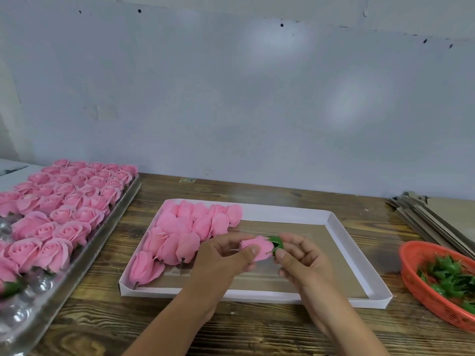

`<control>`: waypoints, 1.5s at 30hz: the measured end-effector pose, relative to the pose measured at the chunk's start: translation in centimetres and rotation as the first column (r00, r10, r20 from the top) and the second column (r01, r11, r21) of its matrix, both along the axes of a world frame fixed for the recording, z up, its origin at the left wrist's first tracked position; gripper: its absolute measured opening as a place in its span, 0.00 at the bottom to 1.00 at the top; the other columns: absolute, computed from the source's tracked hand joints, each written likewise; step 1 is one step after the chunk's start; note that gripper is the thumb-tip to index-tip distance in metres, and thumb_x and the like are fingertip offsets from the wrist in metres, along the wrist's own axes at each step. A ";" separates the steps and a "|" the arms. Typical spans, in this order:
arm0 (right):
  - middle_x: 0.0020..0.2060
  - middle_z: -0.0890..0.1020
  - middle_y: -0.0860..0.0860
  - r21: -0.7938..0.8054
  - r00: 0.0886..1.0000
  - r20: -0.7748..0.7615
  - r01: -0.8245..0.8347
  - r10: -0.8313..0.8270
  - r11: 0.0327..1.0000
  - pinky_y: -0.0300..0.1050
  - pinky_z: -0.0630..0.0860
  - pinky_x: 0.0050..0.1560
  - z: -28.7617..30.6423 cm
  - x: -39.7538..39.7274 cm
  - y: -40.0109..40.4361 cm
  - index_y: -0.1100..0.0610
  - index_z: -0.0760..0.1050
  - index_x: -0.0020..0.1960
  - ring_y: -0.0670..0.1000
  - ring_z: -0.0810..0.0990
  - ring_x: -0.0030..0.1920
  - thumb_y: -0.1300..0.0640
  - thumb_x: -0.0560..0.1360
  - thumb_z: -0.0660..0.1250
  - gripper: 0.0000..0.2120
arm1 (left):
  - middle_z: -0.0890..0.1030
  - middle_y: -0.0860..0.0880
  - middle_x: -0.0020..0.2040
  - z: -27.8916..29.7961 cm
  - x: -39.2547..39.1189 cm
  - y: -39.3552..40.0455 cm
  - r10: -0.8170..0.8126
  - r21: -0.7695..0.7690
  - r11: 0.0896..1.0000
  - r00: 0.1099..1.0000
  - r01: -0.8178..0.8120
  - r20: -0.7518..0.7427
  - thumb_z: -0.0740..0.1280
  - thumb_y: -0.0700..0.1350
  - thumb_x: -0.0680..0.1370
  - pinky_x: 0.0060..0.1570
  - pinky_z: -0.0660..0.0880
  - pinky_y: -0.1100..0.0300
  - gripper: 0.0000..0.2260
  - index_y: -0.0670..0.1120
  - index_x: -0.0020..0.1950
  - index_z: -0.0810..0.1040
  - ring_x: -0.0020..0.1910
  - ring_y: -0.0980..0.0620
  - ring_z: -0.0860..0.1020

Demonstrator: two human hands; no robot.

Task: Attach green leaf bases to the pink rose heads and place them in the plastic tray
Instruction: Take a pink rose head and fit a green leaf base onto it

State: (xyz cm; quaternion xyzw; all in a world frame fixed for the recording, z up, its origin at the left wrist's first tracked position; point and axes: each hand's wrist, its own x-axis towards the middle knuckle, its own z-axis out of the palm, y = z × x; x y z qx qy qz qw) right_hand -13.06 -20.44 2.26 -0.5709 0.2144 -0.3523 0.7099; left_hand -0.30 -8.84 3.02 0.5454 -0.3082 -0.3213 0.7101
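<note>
My left hand (226, 255) pinches a pink rose head (257, 246) held sideways above the white cardboard tray (344, 236). My right hand (299, 255) pinches a green leaf base (277, 244) pressed against the rose's stem end. Several bare pink rose heads (185, 232) lie in rows in the cardboard tray's left part. At the left, a clear plastic tray (113, 219) holds several upright pink roses (64, 199); its near cups stand bare.
An orange plastic basket (416, 276) at the right edge holds several green leaf bases (449, 278). A stack of flat cardboard sheets (431, 214) lies at the back right. A wall rises right behind the wooden table (257, 327).
</note>
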 end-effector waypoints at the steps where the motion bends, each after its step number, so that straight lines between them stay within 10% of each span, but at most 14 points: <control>1: 0.46 0.86 0.55 -0.018 1.000 -0.008 0.007 -0.007 1.000 0.37 0.77 0.36 0.0 0.0 0.0 0.57 0.80 0.55 0.45 0.82 0.41 0.57 0.64 0.73 0.19 | 0.87 0.46 0.48 -0.1 0.1 0.0 0.005 0.002 1.000 1.000 -0.005 -0.002 0.76 0.47 0.69 0.45 0.81 0.62 0.10 0.54 0.50 0.88 0.45 0.53 0.84; 45: 0.39 0.86 0.56 -0.144 0.995 -0.096 -0.020 0.006 0.989 0.35 0.77 0.35 -0.2 -0.2 0.3 0.59 0.84 0.47 0.44 0.81 0.37 0.69 0.76 0.66 0.10 | 0.87 0.46 0.49 -0.3 0.2 0.3 -0.098 0.007 0.995 0.994 0.098 0.043 0.78 0.51 0.67 0.50 0.82 0.60 0.13 0.51 0.51 0.88 0.52 0.47 0.85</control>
